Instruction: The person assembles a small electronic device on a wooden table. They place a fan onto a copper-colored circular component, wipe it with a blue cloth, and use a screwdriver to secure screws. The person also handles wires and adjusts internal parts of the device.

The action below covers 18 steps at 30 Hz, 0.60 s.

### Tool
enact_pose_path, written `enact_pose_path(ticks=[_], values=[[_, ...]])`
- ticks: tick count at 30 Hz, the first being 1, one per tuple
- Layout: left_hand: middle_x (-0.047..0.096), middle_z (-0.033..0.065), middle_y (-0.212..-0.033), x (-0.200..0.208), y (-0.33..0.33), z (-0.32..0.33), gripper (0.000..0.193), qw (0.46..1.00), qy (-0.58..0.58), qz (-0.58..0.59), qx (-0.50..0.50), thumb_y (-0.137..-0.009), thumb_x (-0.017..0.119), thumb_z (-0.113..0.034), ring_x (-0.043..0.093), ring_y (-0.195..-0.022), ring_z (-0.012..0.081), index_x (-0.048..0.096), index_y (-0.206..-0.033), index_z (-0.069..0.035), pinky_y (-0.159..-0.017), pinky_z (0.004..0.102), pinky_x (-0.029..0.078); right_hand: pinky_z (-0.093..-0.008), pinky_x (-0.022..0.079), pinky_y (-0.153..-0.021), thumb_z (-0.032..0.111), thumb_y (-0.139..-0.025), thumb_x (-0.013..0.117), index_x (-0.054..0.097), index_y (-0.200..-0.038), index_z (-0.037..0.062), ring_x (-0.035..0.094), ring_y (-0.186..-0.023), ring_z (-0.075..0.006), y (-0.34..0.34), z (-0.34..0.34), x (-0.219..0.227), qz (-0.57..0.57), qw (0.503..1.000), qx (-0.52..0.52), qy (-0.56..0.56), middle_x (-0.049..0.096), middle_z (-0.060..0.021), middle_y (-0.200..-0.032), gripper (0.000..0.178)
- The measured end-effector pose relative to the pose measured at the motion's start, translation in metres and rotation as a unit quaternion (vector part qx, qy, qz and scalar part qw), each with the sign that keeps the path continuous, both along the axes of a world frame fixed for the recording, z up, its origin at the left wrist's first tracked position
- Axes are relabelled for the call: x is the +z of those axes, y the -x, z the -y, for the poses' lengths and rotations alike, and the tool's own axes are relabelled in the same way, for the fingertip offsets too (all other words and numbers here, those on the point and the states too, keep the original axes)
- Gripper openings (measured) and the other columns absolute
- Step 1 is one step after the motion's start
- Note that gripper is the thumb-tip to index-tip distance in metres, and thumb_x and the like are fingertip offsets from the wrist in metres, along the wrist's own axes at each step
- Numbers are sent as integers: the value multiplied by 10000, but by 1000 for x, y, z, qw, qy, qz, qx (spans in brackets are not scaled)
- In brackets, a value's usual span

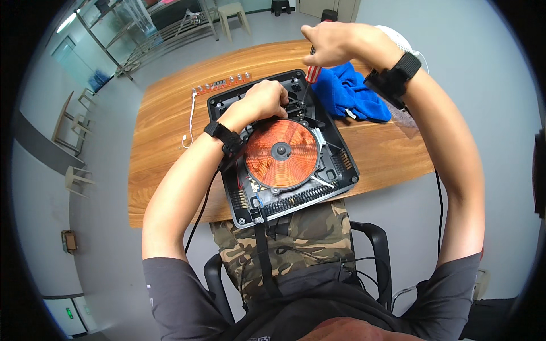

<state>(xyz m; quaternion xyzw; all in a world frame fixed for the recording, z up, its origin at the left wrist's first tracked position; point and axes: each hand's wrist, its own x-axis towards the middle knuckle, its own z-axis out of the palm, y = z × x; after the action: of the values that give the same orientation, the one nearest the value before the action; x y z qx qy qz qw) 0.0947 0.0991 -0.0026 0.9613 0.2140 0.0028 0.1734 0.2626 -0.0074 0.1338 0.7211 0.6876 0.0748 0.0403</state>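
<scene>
My right hand [335, 42] is closed around a screwdriver [313, 74] with a red-and-white striped handle and a black end that shows above the fist. It is held nearly upright, its thin shaft reaching down to the far part of an open induction cooker base [348, 170]. My left hand [264, 101] is bent over the same far part, its fingers curled at a black plastic part [296, 106] near the shaft. What those fingertips grip is hidden. A round copper coil [281, 153] sits in the middle of the black housing, nearer to me.
The cooker base lies on a wooden table [165, 125], its near edge by my lap. A circuit strip [222, 83] with a white cable lies at the left. Right of the housing are a blue cloth [352, 94] and a clear plastic bag [402, 122]. Black cables hang beside both arms.
</scene>
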Motion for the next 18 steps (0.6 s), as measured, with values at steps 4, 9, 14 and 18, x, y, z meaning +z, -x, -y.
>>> enact_pose_path(ticks=[4, 9, 14, 18], values=[[764, 117, -956, -1, -5, 0, 395, 1000, 4, -2, -9, -661, 912, -263, 722, -959, 305, 781, -994, -95, -853, 404, 560, -450, 583, -732, 199, -896, 711, 507, -1074, -37, 691, -739, -394, 9, 20, 30, -137, 983, 22, 124, 687, -185, -812, 359], [764, 122, -964, 2, -2, 1, 390, 1000, 0, -11, 2, -674, 908, -269, 722, -964, 306, 783, -1006, -107, -862, 400, 560, -450, 606, -673, 346, -926, 630, 731, -897, -47, 738, -731, -364, 15, 5, 20, -63, 991, 1, 118, 743, -217, -834, 407], [762, 128, -988, 2, -3, 0, 396, 1000, 0, -5, -8, -675, 907, -253, 719, -972, 306, 784, -1019, -99, -873, 401, 558, -470, 579, -837, 360, -904, 599, 756, -971, -19, 725, -927, -389, 23, 7, 14, 28, 997, -62, 45, 733, -248, -954, 416], [761, 135, -981, -2, 0, -5, 402, 1000, 9, -4, 0, -668, 910, -250, 719, -969, 309, 784, -1013, -88, -871, 401, 556, -458, 575, -854, 406, -843, 694, 758, -1002, -1, 720, -975, -381, 34, 18, 43, -27, 986, -54, 158, 748, -218, -1007, 442]])
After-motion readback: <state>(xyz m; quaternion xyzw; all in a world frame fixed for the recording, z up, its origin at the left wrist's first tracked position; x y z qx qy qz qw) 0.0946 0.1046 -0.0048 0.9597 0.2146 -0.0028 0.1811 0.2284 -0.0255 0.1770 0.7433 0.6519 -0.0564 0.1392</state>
